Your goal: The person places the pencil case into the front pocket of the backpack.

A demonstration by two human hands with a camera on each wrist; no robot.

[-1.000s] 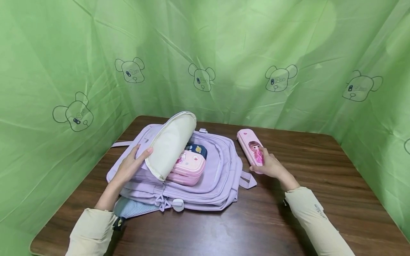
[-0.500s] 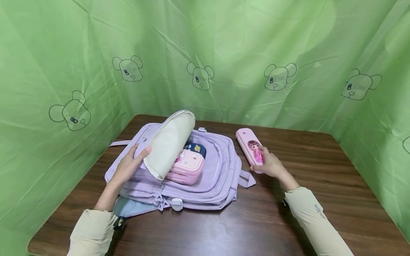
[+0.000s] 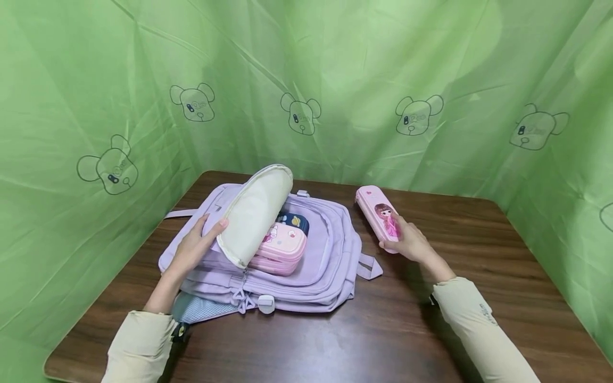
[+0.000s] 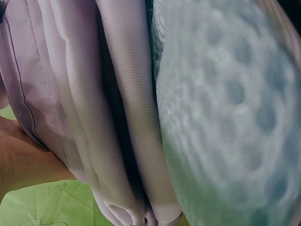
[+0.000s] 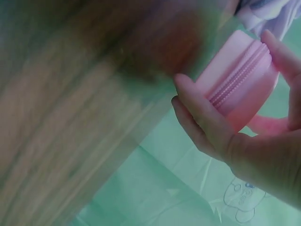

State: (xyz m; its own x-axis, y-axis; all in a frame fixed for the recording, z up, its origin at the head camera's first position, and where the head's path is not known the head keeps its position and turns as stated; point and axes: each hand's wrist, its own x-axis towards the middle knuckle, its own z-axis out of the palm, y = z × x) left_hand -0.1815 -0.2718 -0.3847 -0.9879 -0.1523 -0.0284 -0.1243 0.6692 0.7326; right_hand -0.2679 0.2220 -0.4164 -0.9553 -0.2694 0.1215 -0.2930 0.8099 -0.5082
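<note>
A lavender backpack (image 3: 342,250) lies on the table with its front pocket flap (image 3: 256,215) folded back, cream lining showing. My left hand (image 3: 193,247) holds that flap at its near left edge, thumb by the lining; its other fingers are partly hidden, and the left wrist view mostly shows bag fabric. Inside the pocket sit a pink pencil case (image 3: 284,242) and, behind it, a navy case (image 3: 297,222) with a planet print. Right of the bag, my right hand (image 3: 412,242) grips the near end of another pink pencil case (image 3: 375,210) with a doll picture, fingers and thumb on opposite sides.
The brown wooden table (image 3: 306,346) runs up to green curtains (image 3: 354,64) at the back and sides. A strap (image 3: 370,267) sticks out right of the backpack, and a light blue mesh panel (image 3: 206,309) shows under its near left side.
My right hand has shifted slightly right and away from me, carrying the doll-picture pencil case with it. The left hand and the flap stay nearly where they were.
</note>
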